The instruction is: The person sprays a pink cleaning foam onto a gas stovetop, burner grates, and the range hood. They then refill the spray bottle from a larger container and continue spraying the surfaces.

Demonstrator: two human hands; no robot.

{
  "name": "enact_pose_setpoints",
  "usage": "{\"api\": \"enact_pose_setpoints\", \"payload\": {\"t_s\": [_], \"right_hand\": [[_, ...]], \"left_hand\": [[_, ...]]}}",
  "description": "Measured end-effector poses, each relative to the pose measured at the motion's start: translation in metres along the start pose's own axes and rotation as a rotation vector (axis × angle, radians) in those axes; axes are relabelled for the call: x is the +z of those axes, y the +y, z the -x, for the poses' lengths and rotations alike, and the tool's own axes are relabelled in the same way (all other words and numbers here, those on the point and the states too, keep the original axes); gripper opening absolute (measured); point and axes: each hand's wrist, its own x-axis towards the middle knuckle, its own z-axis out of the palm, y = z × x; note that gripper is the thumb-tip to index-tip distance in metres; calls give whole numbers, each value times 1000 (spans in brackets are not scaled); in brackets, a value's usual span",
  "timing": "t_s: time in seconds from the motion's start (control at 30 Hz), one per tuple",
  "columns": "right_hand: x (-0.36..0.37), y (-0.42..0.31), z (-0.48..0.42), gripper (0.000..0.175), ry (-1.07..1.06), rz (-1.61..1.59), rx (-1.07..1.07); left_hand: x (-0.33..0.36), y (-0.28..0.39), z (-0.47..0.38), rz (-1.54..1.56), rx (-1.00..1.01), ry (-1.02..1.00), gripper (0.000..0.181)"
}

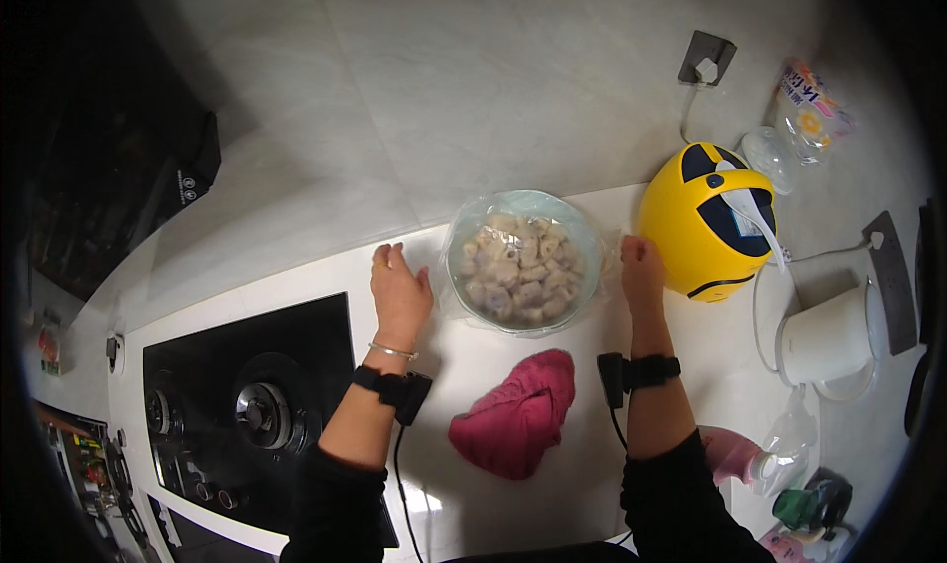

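A pale green bowl (596,282) stands on the counter with clear plastic film (455,230) over it. Through the film show several pale, irregular chunks of food (521,267). My left hand (399,293) is just left of the bowl, fingers a little apart, with nothing visible in it. On the bowl's right, my right hand (642,271) has its fingers curled, close to the film's loose edge and beside a yellow rice cooker (673,223). Whether it pinches the film cannot be made out. A crumpled dark pink cloth (518,419) lies between my forearms, in front of the bowl.
A black gas hob (311,363) lies to the left. A white spoon (751,212) rests on the cooker. Farther right are a white electric kettle (825,334), a bottle of pink liquid (729,452) and a printed plastic bag (806,115). Cables hang from both wrist straps.
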Motion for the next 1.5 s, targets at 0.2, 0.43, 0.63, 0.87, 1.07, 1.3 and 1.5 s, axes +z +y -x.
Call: {"api": "enact_pose_setpoints", "payload": {"t_s": [0.2, 0.43, 0.63, 0.87, 1.07, 1.3, 1.5], "right_hand": [[-4, -49, 44, 55, -153, -496, 417], [20, -29, 48, 72, -593, -948, 793], [40, -5, 40, 70, -554, -755, 754], [30, -21, 41, 84, -736, -1035, 627], [27, -46, 40, 94, -827, -1382, 592], [29, -39, 36, 93, -887, -1544, 565], [23, -47, 36, 88, -924, -1448, 719]], "left_hand": [[-22, 63, 20, 1011, -850, -458, 67], [32, 25, 15, 1573, -1082, -657, 75], [57, 14, 13, 1389, -923, -649, 64], [46, 26, 4, 1527, -862, -689, 80], [26, 49, 1, 1630, -808, -723, 97], [23, 58, 3, 1800, -874, -706, 96], [33, 66, 10, 1729, -1027, -599, 69]]}}
